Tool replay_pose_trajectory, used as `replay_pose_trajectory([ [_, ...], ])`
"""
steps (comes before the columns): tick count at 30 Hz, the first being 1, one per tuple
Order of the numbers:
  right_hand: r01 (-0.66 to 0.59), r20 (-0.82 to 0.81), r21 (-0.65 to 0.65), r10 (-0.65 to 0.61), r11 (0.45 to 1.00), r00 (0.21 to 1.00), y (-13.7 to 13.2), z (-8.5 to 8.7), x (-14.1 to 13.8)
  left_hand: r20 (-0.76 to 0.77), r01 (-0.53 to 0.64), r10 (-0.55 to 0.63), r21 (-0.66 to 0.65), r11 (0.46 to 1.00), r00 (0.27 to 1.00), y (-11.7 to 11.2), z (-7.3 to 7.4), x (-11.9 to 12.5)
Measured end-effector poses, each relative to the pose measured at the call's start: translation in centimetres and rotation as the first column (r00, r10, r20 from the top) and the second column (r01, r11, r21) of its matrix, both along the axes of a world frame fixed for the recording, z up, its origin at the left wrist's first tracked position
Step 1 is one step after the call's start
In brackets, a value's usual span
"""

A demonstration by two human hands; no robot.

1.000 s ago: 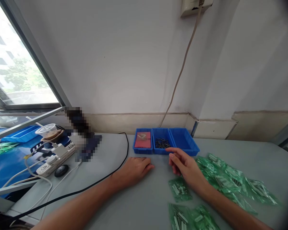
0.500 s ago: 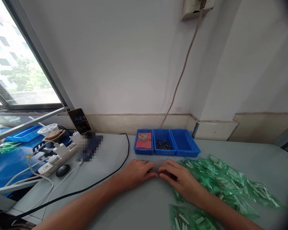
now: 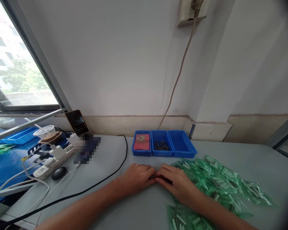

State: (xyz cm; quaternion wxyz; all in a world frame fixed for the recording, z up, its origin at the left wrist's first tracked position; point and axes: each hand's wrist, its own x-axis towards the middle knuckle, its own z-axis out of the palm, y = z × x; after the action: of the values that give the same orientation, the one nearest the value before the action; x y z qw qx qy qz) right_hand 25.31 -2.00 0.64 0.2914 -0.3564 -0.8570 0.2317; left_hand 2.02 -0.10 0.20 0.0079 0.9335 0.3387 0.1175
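Observation:
My left hand (image 3: 138, 177) is closed above the grey table, with a small dark metal piece (image 3: 153, 176) pinched between thumb and forefinger. Too little of that piece shows to tell its kind. Fingertip to fingertip with it is my right hand (image 3: 175, 180), its fingers curled and pressed together; whatever they may hold is hidden. Beyond the hands stands a row of blue bins: one with a red sheet (image 3: 142, 143) and small pale pieces on it, a middle one with a heap of small metal screw-like parts (image 3: 161, 146), and a right-hand bin (image 3: 181, 142) with a bare bottom.
Green plastic bags (image 3: 216, 179) of small parts lie under and around my right forearm. A black cable (image 3: 96, 183) crosses the table at left. Further left are a power strip (image 3: 55, 159), a mouse (image 3: 59, 173), a propped phone (image 3: 77, 122) and a lidded cup (image 3: 46, 131).
My two hands have come together, so their fingertips now meet around the small piece. The view has shifted slightly. The bins and bags stay in place.

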Motion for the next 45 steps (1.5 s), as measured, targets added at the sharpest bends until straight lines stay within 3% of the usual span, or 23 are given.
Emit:
replay_pose_trajectory([
  [15,0.077,-0.086,-0.036,-0.08,0.996,0.993,0.2,0.3,-0.5,0.021,0.04,-0.042,0.067,0.997,0.999,-0.1,-0.3,0.2],
  [23,0.107,-0.134,-0.16,-0.129,0.981,0.983,0.3,0.9,-0.4,0.03,0.012,-0.012,0.012,1.0,0.999,-0.1,0.0,-0.1],
  [31,0.259,-0.254,-0.251,-0.321,0.933,0.912,0.5,1.1,0.3,0.101,-0.024,0.029,-0.057,0.998,0.994,0.0,0.6,-0.7],
  [38,0.229,-0.435,-0.385,-0.395,0.894,0.81,0.5,0.0,0.7,0.159,-0.027,0.047,-0.125,0.992,0.986,0.1,0.5,-1.0],
  [45,0.254,-0.453,-0.381,-0.419,0.889,0.787,0.6,0.2,0.8,0.206,-0.021,0.051,-0.148,0.989,0.977,0.1,0.6,-0.9],
])
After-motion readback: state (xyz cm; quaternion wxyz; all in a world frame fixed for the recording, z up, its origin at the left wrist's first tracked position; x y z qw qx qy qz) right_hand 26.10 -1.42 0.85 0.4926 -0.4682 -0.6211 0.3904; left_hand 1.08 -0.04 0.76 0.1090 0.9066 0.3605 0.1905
